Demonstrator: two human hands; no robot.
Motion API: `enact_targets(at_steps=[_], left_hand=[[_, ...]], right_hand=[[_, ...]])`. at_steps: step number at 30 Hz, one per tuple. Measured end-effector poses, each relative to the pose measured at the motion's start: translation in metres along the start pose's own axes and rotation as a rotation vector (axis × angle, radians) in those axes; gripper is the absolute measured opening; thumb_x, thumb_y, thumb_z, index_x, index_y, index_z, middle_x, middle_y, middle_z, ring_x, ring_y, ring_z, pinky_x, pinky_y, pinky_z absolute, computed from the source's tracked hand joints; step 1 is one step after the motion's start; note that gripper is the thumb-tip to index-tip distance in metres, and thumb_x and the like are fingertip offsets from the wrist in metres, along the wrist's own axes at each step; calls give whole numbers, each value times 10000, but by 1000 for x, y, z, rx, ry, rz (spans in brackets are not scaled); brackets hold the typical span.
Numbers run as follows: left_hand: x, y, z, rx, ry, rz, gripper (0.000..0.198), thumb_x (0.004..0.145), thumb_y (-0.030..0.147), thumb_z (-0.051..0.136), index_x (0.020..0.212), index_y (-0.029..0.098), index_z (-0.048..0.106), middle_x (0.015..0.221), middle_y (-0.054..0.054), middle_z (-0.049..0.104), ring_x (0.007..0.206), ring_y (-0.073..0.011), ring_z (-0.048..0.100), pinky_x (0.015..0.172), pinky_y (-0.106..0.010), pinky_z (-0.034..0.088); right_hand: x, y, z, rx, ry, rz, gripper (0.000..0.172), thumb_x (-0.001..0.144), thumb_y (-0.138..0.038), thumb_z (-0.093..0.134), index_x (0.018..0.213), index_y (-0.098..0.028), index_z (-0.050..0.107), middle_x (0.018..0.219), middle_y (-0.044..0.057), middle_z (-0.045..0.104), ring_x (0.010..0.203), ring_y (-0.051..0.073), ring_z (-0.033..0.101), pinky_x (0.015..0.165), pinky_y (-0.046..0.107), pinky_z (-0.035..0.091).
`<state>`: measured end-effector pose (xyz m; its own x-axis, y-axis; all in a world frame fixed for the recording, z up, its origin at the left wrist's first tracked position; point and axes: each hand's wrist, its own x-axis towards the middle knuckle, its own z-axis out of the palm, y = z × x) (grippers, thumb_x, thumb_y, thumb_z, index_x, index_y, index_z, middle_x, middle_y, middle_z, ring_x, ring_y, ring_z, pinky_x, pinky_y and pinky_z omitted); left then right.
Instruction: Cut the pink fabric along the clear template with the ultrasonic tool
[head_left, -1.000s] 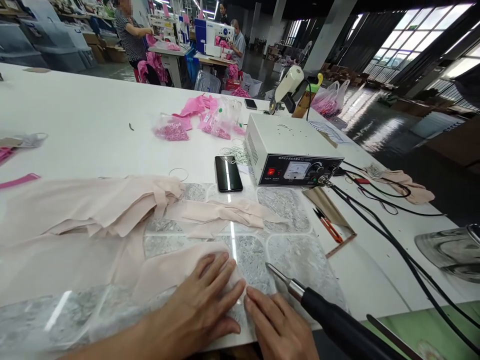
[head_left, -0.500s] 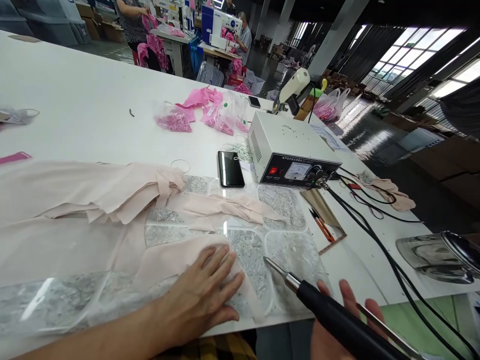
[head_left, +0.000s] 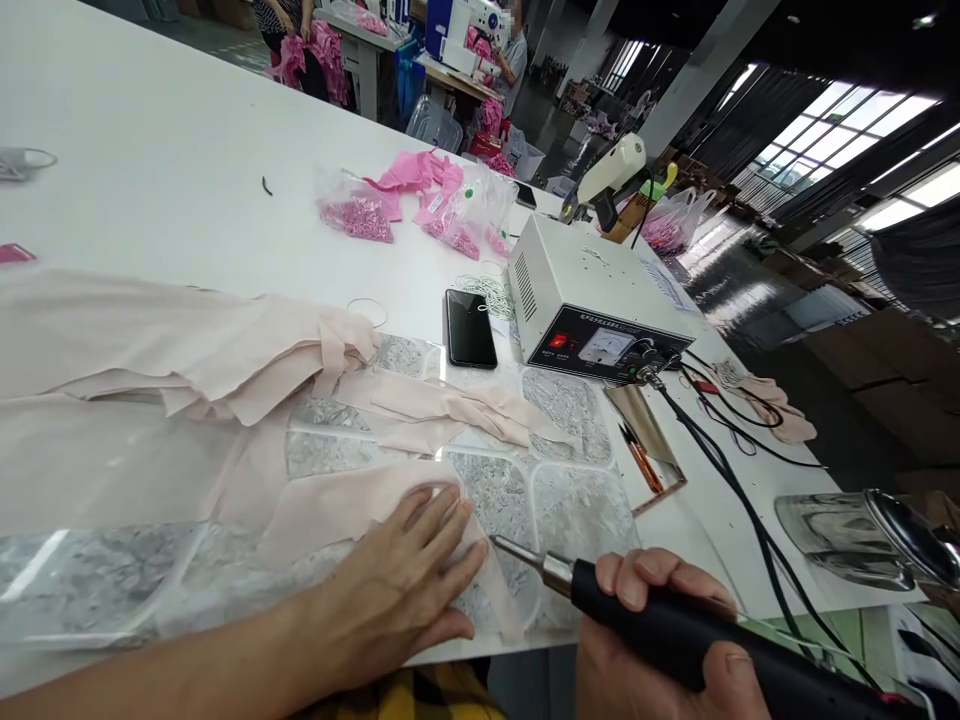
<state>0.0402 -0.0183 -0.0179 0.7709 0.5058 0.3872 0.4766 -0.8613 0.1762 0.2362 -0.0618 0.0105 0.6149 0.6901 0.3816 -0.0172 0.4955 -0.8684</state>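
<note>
My left hand lies palm down with its fingers spread on a strip of pale pink fabric, pressing it onto the grey stone-patterned mat. My right hand is wrapped round the black handle of a pen-like tool. The tool's pointed metal tip lies just right of my left fingers, by the fabric's edge. A larger pile of the same fabric spreads over the left side, and narrower strips lie behind my left hand.
A white control box with black cables stands at the back right. A phone, a tray with orange-handled snips, a glass jug and bags of pink pieces are on the table. Two people are at sewing machines behind.
My right hand has closed round the tool handle from loosely spread fingers. The tool's tip has moved left toward my left hand, which stays on the fabric. The view has shifted slightly.
</note>
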Motion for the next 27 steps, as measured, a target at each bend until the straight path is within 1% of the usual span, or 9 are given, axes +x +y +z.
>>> enact_targets(at_steps=[4, 8, 13, 18, 27], left_hand=[[-1, 1, 2, -4, -1, -1, 533, 848, 551, 670, 1199, 155, 606, 1223, -165, 629, 1176, -373, 552, 983, -539, 410], [-1, 2, 4, 5, -17, -4, 543, 860, 564, 649, 1211, 153, 598, 1245, -171, 615, 1199, -381, 533, 983, -543, 404], [-1, 1, 4, 9, 20, -6, 540, 846, 563, 667, 1187, 148, 609, 1232, -172, 620, 1187, -378, 539, 992, -534, 393], [-2, 1, 3, 7, 28, -7, 531, 857, 559, 659, 1197, 155, 606, 1250, -168, 615, 1194, -372, 537, 975, -513, 407], [-2, 2, 4, 10, 27, -16, 532, 857, 568, 653, 1201, 166, 603, 1264, -161, 613, 1217, -371, 521, 996, -512, 386]], right_hand=[[2, 3, 4, 19, -46, -26, 268, 865, -304, 327, 875, -208, 577, 754, 16, 461, 550, 139, 404, 481, 296, 371], [4, 5, 7, 33, -59, -23, 245, 855, -297, 360, 869, -202, 584, 751, 19, 489, 549, 136, 425, 483, 296, 388], [5, 6, 7, 57, -78, 2, 214, 852, -294, 402, 874, -190, 588, 747, 18, 513, 558, 132, 464, 500, 302, 423], [5, 7, 7, 97, -78, 42, 188, 806, -328, 485, 847, -188, 603, 742, 7, 549, 551, 125, 500, 517, 306, 447], [6, 6, 9, 98, -66, 78, 149, 783, -306, 525, 818, -192, 613, 736, -1, 576, 557, 122, 533, 536, 303, 477]])
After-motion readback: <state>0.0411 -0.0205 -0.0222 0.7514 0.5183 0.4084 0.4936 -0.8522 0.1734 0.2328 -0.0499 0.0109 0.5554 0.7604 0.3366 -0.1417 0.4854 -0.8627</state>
